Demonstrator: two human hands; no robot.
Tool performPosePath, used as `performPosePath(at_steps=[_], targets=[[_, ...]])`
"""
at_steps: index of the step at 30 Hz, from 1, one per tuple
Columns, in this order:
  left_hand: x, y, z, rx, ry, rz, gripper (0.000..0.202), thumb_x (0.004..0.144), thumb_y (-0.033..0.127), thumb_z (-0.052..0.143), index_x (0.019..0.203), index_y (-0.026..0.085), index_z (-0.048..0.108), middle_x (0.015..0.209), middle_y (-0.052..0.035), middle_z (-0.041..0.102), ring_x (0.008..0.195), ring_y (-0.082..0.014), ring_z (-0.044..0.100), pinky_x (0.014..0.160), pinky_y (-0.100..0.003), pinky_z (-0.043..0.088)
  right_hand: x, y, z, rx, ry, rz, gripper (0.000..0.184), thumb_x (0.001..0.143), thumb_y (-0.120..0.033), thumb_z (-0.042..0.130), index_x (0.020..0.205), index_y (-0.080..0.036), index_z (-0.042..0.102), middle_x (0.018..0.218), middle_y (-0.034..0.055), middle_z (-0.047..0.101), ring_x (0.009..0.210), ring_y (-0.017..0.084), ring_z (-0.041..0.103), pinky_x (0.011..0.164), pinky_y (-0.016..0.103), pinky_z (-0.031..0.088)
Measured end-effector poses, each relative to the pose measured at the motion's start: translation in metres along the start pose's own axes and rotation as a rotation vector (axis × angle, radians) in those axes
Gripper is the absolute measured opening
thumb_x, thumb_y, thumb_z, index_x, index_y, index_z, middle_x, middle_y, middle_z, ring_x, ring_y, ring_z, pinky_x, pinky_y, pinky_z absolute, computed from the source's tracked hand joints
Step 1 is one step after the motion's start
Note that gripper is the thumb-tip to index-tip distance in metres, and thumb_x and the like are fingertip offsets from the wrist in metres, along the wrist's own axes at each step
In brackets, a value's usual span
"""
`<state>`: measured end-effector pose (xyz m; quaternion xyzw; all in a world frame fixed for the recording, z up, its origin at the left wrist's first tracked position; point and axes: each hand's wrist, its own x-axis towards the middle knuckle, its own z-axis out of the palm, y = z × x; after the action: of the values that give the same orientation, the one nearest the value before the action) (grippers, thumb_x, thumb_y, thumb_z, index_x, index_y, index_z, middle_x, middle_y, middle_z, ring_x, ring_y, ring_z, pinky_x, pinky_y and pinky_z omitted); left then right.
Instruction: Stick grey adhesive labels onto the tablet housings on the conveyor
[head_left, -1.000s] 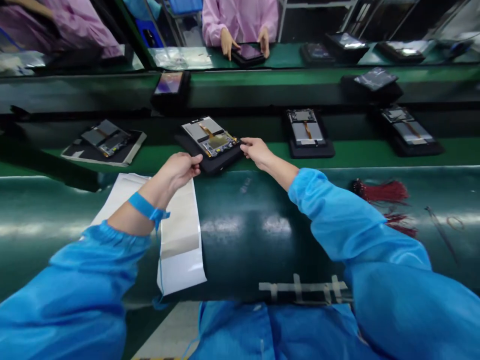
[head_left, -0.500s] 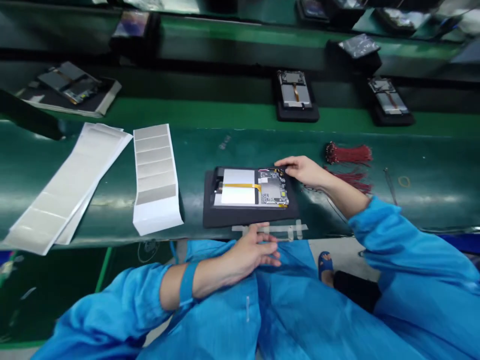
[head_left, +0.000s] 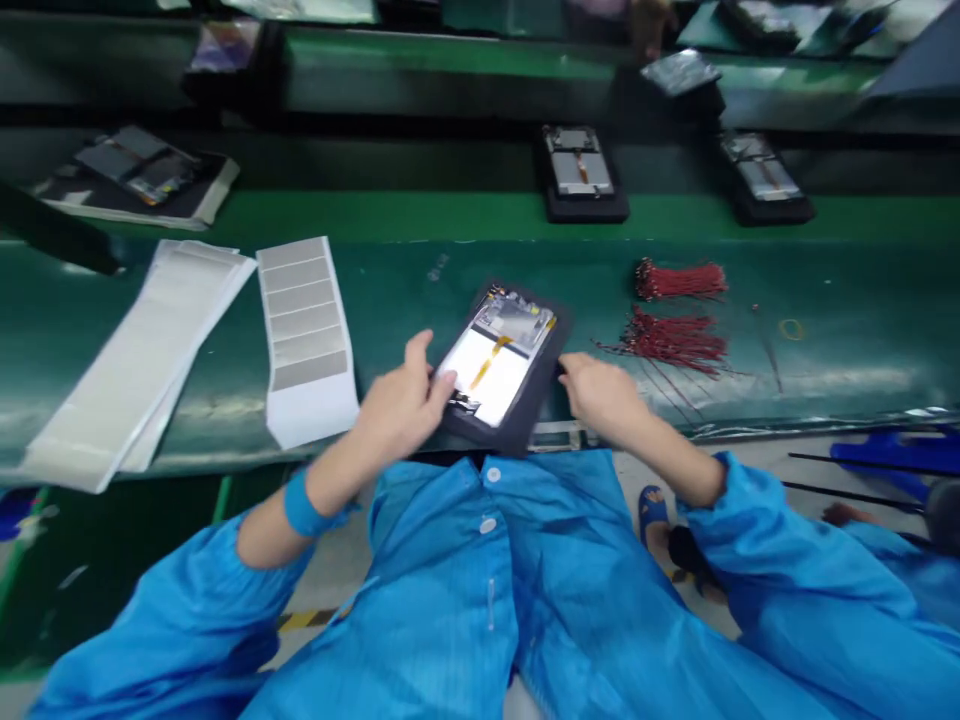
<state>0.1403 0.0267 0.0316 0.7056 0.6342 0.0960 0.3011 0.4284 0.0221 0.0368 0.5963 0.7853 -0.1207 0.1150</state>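
From the head camera, the person's left hand [head_left: 401, 398], with a blue wrist strap [head_left: 304, 505] above it, is curled around the near corner of an opened tablet assembly [head_left: 499, 365]. Its fingers [head_left: 418, 352] are spread apart, with the tips over the white panel's edge. The assembly lies tilted on the tabletop [head_left: 397, 270], between both hands, and sits in a black foam holder [head_left: 544, 375]. A circuit board lies at its far end and an orange flex strip runs along the white panel.

The right hand [head_left: 600, 395] is at the holder's right edge, its fingers [head_left: 574, 372] close together and touching the foam; whether they are clamping it, I cannot tell.

Left of the left fingers, just beside them, lies a strip of grey labels [head_left: 304, 330] on white backing, and a longer strip [head_left: 139, 360] lies further out. Right of the right fingers lie two bundles of red wires [head_left: 675, 340], near but not touching them. Beyond the fingers, more tablet assemblies in black holders [head_left: 577, 175] sit on a green conveyor belt [head_left: 450, 215], well apart from both hands.
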Motion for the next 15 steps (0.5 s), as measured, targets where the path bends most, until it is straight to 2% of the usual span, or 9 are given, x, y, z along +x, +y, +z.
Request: performPosePath(at_steps=[2,4,6,8,9,11,12,14,15], targets=[[-0.036,0.0,0.014,-0.047,-0.006,0.075,0.08,0.107,0.054,0.045,0.17,0.012,0.021,0.142,-0.023,0.067,0.118,-0.0383,0.072,0.102,-0.05,0.056,0.019,0.009,-0.004,-0.022,0.069,0.032,0.034,0.103,-0.014,0.041,0.124,-0.01,0.068,0.123,0.0237,0.077,0.097,0.033,0.078,0.071,0.038,0.05],[-0.06,-0.013,0.02,-0.059,0.043,0.2,0.073,0.108,0.05,0.047,0.168,0.014,0.026,0.152,-0.022,0.061,0.128,-0.0348,0.069,0.108,-0.047,0.055,0.033,0.018,-0.011,-0.035,0.111,0.031,0.031,0.102,-0.016,0.044,0.115,-0.014,0.072,0.115,0.0196,0.08,0.091,0.031,0.077,0.069,0.037,0.048],[-0.073,-0.044,0.012,0.016,0.199,0.268,0.06,0.108,0.044,0.05,0.161,0.016,0.042,0.157,-0.0205,0.057,0.14,-0.0348,0.06,0.117,-0.05,0.05,0.039,0.025,-0.022,-0.019,0.155,0.017,0.03,0.102,-0.019,0.047,0.114,-0.016,0.074,0.116,0.0174,0.081,0.092,0.031,0.076,0.07,0.037,0.047],[-0.081,-0.089,-0.003,0.145,0.39,0.219,0.056,0.105,0.044,0.057,0.152,0.015,0.052,0.159,-0.0226,0.053,0.148,-0.0394,0.051,0.123,-0.057,0.042,0.042,0.021,-0.037,0.022,0.22,-0.008,0.033,0.1,-0.021,0.05,0.12,-0.015,0.075,0.122,0.0177,0.08,0.097,0.033,0.075,0.073,0.039,0.047],[-0.085,-0.111,-0.01,0.199,0.443,0.171,0.06,0.102,0.048,0.061,0.15,0.013,0.054,0.161,-0.0242,0.051,0.149,-0.0425,0.049,0.123,-0.061,0.04,0.042,0.013,-0.044,0.071,0.251,-0.038,0.033,0.099,-0.022,0.051,0.12,-0.015,0.075,0.12,0.0175,0.08,0.097,0.033,0.075,0.074,0.039,0.047],[-0.09,-0.146,-0.017,0.249,0.457,0.105,0.063,0.098,0.054,0.065,0.146,0.013,0.057,0.158,-0.0242,0.054,0.144,-0.0449,0.053,0.118,-0.061,0.044,0.043,-0.018,-0.054,0.273,0.25,-0.152,0.028,0.097,-0.023,0.054,0.112,-0.017,0.077,0.108,0.014,0.082,0.089,0.028,0.074,0.075,0.037,0.048],[-0.093,-0.157,-0.017,0.255,0.454,0.084,0.06,0.098,0.055,0.066,0.142,0.015,0.06,0.154,-0.0225,0.059,0.139,-0.044,0.057,0.114,-0.059,0.046,0.045,-0.04,-0.054,0.429,0.209,-0.223,0.024,0.097,-0.025,0.056,0.108,-0.018,0.076,0.101,0.0111,0.082,0.083,0.024,0.073,0.075,0.035,0.05],[-0.098,-0.161,-0.011,0.244,0.502,0.057,0.047,0.1,0.053,0.065,0.131,0.018,0.067,0.142,-0.018,0.069,0.127,-0.0396,0.064,0.107,-0.053,0.05,0.052,-0.093,-0.047,0.764,0.023,-0.327,0.022,0.098,-0.03,0.059,0.113,-0.019,0.071,0.101,0.0077,0.081,0.079,0.019,0.071,0.074,0.032,0.053],[-0.1,-0.157,-0.006,0.234,0.55,0.047,0.041,0.101,0.05,0.065,0.126,0.019,0.068,0.136,-0.0162,0.072,0.121,-0.0374,0.067,0.104,-0.051,0.051,0.058,-0.12,-0.04,0.888,-0.087,-0.322,0.034,0.097,-0.035,0.063,0.127,-0.019,0.064,0.105,0.0077,0.081,0.078,0.019,0.071,0.074,0.032,0.054]])
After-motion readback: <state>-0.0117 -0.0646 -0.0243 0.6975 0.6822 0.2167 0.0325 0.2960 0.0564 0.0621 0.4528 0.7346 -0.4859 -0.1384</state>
